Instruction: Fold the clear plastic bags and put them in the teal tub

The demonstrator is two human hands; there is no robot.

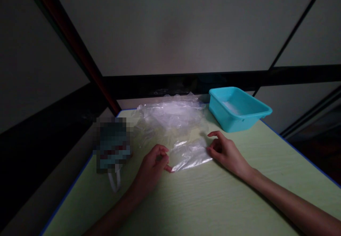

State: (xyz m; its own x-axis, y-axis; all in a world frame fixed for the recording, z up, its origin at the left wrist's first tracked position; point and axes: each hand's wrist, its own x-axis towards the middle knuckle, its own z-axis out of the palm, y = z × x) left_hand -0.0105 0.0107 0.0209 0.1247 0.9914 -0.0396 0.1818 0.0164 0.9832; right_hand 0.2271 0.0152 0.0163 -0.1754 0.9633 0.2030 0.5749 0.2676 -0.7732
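A clear, crinkled plastic bag [190, 154] lies nearly flat on the table between my two hands. My left hand [153, 165] is at its left edge, fingers curled and thumb drawn in, with one fingertip at the near left corner. At the opposite edge, my right hand [226, 154] pinches the plastic between thumb and curled fingers while its index finger stands out apart. Just beyond, a loose heap of clear plastic bags [170, 115] spreads over the back of the table.
A turquoise plastic basin [239, 122] stands at the back right, with something whitish and see-through inside. On the left is a pixelated object [113, 145] with a white loop [114, 181]. The pale green table [186, 204] has blue edging and meets panelled walls behind.
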